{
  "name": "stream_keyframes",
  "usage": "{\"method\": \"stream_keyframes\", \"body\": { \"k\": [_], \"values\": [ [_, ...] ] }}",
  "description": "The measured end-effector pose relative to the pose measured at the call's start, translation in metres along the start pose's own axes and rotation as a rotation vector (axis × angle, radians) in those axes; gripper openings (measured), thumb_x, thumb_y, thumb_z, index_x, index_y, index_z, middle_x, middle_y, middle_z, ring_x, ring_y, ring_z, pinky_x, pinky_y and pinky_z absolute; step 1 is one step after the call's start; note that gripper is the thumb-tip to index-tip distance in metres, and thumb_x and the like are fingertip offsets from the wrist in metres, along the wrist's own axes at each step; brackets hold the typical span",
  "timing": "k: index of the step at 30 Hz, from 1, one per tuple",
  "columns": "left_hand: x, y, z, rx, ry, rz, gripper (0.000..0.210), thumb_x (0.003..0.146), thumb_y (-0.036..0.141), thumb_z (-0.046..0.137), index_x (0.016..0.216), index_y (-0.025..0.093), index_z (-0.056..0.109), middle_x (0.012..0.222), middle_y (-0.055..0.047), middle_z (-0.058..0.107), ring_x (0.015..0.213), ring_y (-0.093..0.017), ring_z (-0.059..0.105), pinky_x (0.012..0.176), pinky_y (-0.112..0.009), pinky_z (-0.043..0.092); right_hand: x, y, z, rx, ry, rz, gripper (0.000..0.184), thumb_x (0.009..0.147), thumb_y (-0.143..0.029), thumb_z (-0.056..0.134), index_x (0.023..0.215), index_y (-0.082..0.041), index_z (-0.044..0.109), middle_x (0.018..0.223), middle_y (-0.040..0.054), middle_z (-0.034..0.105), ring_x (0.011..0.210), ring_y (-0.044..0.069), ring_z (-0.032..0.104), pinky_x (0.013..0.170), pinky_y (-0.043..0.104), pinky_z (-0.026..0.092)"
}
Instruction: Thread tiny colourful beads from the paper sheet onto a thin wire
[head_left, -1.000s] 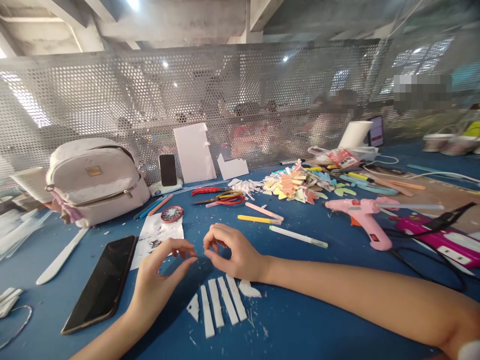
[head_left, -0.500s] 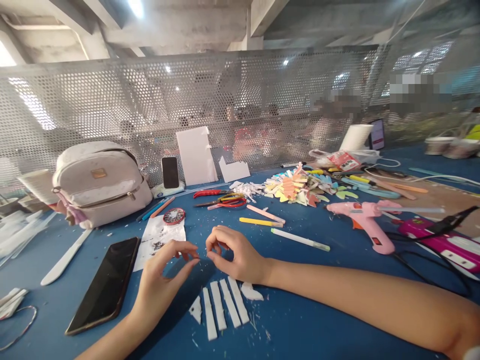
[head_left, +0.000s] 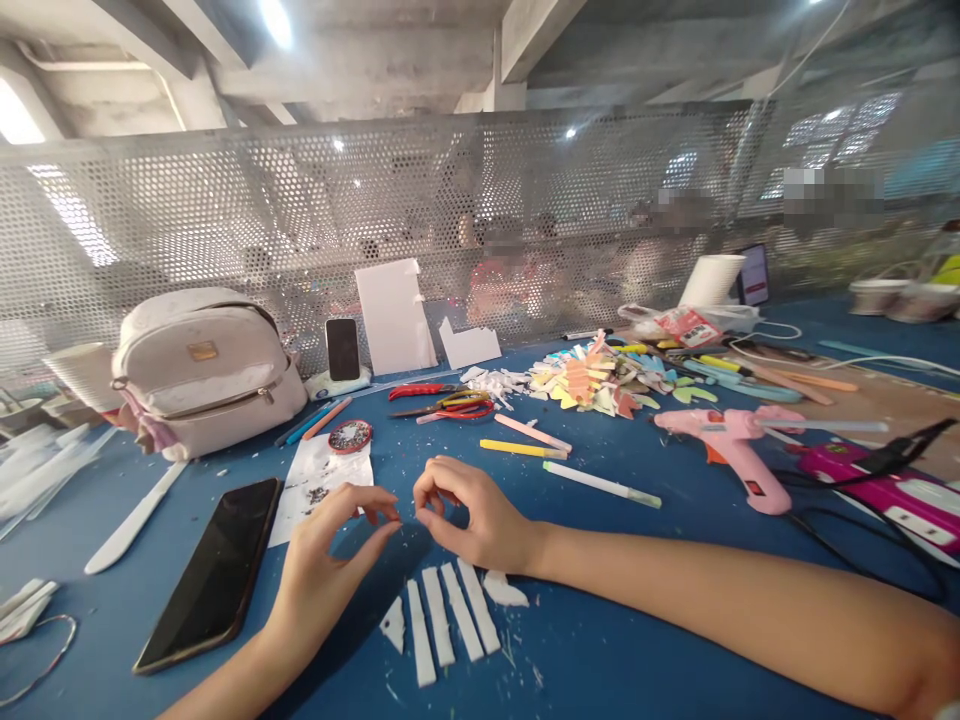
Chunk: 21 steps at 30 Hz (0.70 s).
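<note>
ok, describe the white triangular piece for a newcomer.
On the blue tabletop, nearer the camera than the bare right hand, lie four narrow white strips. The small white triangular piece sits left of them; unlike them, it has a dark dot.

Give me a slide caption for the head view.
Left hand and right hand nearly meet beside white pieces laid out like a fish on a blue table.

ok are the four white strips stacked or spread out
Spread out: the white strips lie side by side on the blue table, with its surface showing between them.
</note>
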<state>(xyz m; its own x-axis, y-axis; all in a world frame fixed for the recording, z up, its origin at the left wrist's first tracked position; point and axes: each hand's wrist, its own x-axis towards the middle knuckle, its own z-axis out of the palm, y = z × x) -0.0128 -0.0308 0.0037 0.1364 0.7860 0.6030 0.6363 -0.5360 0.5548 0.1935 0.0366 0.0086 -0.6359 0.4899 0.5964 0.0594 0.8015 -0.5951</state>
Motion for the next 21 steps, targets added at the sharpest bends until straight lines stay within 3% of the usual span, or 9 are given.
{"method": "stream_keyframes", "body": {
  "k": [21],
  "values": [
    [0.0026,0.004,-0.0014,0.025,0.002,0.046,0.014,0.086,0.015,0.067,0.095,0.024,0.063,0.081,0.002,0.07,0.073,-0.017,0.064,0.071,-0.029,0.051,0.0011,-0.0003,0.0001,-0.049,-0.003,-0.011,0.007,0.088,-0.013,0.052,0.085,-0.02,0.05,0.075,-0.001,0.048,0.072,0.015,0.048,0.066,0.027,0.037]
  ]
}}
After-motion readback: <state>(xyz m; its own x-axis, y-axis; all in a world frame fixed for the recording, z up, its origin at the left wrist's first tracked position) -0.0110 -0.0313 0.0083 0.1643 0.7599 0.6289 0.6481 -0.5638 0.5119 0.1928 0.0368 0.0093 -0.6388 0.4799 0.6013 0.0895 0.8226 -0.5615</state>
